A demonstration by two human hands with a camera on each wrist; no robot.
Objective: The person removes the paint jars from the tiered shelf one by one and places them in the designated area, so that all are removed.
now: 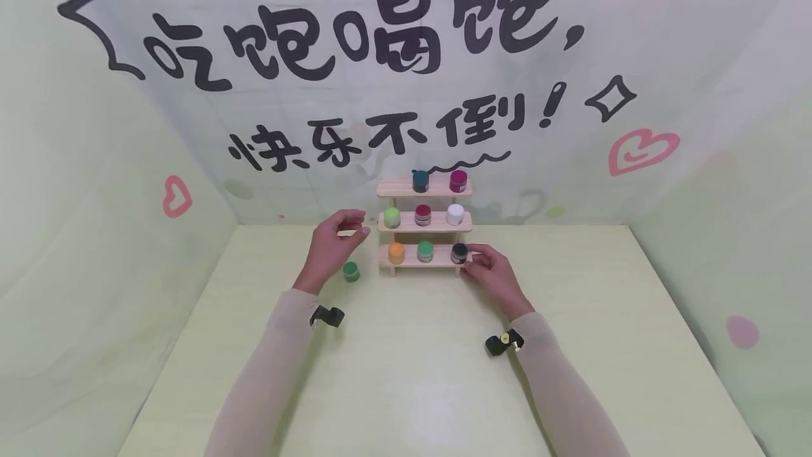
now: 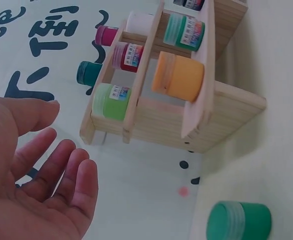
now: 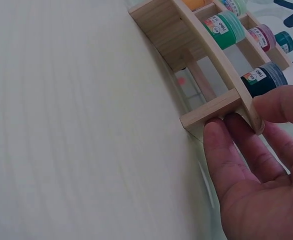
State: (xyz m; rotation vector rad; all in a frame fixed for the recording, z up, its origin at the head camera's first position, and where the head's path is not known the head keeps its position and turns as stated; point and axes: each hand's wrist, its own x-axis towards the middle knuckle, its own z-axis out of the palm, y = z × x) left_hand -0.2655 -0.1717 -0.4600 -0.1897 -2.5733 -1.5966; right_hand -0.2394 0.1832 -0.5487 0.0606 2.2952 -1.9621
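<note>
A three-tier wooden display rack (image 1: 425, 224) stands against the back wall with small paint jars on its tiers. My right hand (image 1: 497, 277) pinches the right end of its bottom tier. In the right wrist view, the thumb lies at the board's edge and the fingers reach beneath, beside a black paint jar (image 3: 264, 80). My left hand (image 1: 333, 245) hovers left of the rack, holding nothing, its fingers loosely bent and apart from the thumb. Nearest to it on the rack is a light green paint jar (image 2: 111, 101). A green paint jar (image 1: 351, 271) stands on the table below that hand.
The bottom tier also bears an orange jar (image 1: 396, 253) and a mint green jar (image 1: 425, 252). A dark red jar (image 1: 423, 215) and a white jar (image 1: 454, 214) share the middle tier. Teal (image 1: 421, 181) and magenta jars (image 1: 458, 181) stand on top. Printed cloth (image 1: 698, 76) surrounds the table (image 1: 406, 372).
</note>
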